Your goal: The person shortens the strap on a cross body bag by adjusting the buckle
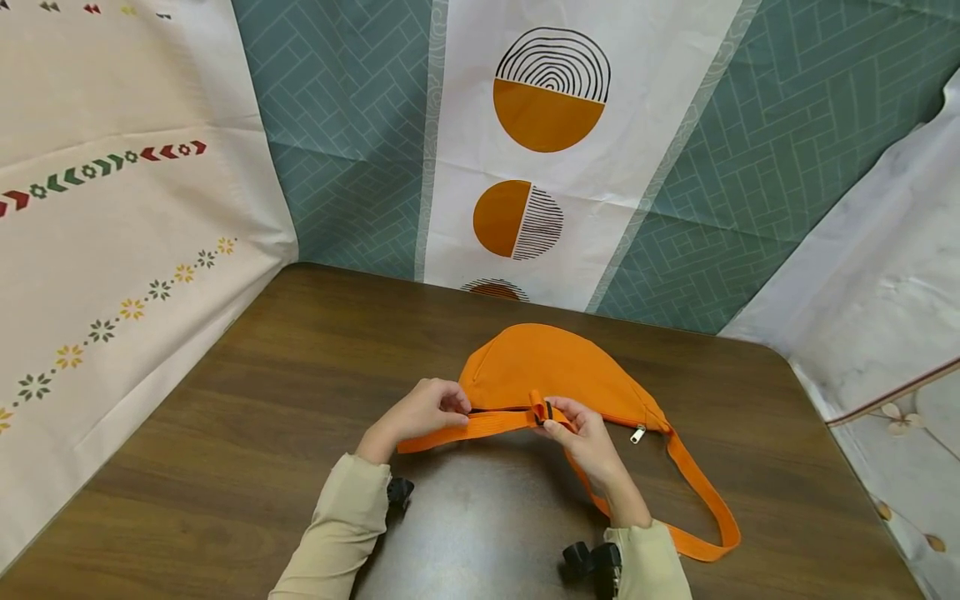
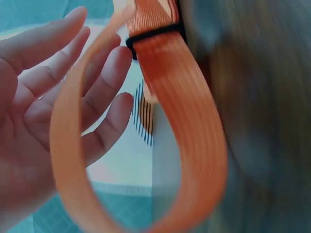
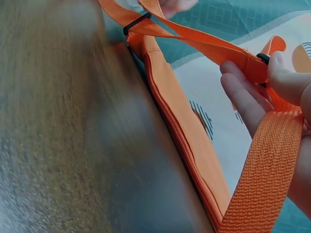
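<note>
An orange waist bag (image 1: 551,367) lies on the table, its zipper pull (image 1: 637,434) hanging at the right end. With thumb and fingers, my right hand (image 1: 581,433) pinches its orange strap (image 3: 272,165) beside a black buckle (image 3: 263,58); a short loop of webbing sticks up there. My left hand (image 1: 431,410) is by the bag's left end, fingers loosely bent. In the left wrist view, a loop of the strap (image 2: 204,131) hangs in front of these fingers, and they do not close round it. A black slider (image 2: 155,35) sits on the webbing near them.
A dark brown wooden table (image 1: 225,467) carries the bag. The rest of the strap (image 1: 705,492) curves over the table at the right. Patterned cloths (image 1: 352,150) hang behind and on both sides. Black wrist devices (image 1: 588,558) are at both sleeves.
</note>
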